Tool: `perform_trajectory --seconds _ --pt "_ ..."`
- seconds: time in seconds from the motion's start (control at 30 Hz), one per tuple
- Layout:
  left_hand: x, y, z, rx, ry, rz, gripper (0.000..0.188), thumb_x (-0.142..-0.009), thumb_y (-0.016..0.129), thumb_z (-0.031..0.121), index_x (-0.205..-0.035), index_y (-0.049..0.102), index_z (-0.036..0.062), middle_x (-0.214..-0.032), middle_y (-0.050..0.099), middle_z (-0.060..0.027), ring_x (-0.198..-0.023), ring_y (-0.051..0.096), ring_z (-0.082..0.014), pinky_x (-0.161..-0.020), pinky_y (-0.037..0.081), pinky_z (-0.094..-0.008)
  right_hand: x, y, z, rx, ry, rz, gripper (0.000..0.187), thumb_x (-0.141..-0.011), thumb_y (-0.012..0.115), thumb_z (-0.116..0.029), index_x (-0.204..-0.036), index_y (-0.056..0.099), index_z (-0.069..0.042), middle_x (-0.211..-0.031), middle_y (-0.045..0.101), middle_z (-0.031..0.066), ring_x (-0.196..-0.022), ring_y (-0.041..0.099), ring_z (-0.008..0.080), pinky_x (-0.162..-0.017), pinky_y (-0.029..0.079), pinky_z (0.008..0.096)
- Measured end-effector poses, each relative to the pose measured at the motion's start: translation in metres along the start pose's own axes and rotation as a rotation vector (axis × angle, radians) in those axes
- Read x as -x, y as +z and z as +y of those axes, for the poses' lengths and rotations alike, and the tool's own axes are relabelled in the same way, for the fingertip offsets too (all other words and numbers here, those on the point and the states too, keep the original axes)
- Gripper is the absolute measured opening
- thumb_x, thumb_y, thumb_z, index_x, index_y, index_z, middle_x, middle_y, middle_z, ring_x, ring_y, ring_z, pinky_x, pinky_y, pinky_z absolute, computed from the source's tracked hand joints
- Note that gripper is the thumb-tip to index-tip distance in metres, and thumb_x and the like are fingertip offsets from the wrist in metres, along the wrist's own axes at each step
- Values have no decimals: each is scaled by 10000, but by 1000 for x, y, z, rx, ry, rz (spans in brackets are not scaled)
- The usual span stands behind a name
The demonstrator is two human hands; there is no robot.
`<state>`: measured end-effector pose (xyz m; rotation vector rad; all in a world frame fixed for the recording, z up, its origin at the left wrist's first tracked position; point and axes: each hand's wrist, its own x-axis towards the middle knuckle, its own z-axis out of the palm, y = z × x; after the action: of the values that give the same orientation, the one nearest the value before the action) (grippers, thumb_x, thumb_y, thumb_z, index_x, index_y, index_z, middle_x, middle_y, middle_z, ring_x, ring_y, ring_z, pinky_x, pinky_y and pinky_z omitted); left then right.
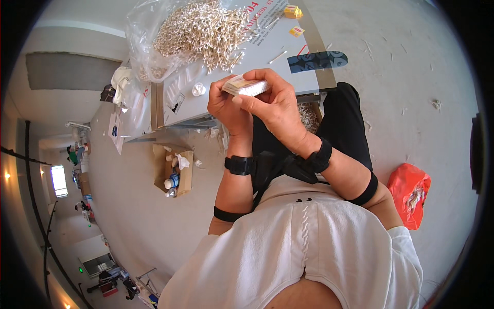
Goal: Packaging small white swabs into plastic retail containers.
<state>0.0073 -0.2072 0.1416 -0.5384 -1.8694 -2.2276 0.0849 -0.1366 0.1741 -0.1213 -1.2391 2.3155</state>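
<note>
Just in front of the table's near edge, both my hands hold a small clear packet of cotton swabs (252, 87), its white tips facing right. My left hand (224, 109) grips the packet's left side, its fingers partly hidden behind it. Around the right end curl the fingers of my right hand (280, 105), with the thumb along the near lower edge. Beyond them, a large heap of loose cotton swabs (206, 33) lies on the grey table (252, 61), partly in a clear plastic bag (143, 33). A small white round object (198, 89) stands left of my hands.
Two small yellow pieces of packaging (293, 12) and a dark patterned strip (315, 62) lie at the table's right. On the floor, an open cardboard box (188, 177) with bottles stands at left. A red plastic bag (409, 188) lies at right, near scattered swabs.
</note>
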Motion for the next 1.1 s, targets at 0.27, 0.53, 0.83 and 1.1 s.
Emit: perform_trajectory --seconds 0.27,0.53,0.83,1.1 --pt "0 -2 2 -37 27 -22 133 -797 657 80 -866 569 8 -875 627 -63 -790 588 -121 -732 509 -268 3 3 1 127 -31 9 445 -735 754 -81 -1089 500 9 -956 582 49 -849 558 64 -724 494 208" --pt "-1 -5 -2 4 -23 -45 138 -807 652 99 -870 569 8 -867 627 -61 -779 595 -126 -714 517 -270 4 3 0 183 -43 -2 476 -717 767 -71 -1099 493 7 -976 578 54 -874 558 73 -766 498 219" --pt "-1 -8 -3 165 -111 -102 49 -828 591 35 -856 557 15 -841 619 -58 -742 594 -121 -666 525 -262 4 0 5 102 -7 -76 472 -725 728 13 -1141 507 -3 -1002 593 46 -901 572 84 -794 499 226" --pt "-1 -10 -9 151 -190 -101 88 -823 576 -5 -782 516 45 -800 607 -34 -698 578 -103 -626 516 -250 1 -4 10 -109 52 -89 379 -799 659 5 -1156 535 0 -964 621 43 -866 580 76 -764 502 229"
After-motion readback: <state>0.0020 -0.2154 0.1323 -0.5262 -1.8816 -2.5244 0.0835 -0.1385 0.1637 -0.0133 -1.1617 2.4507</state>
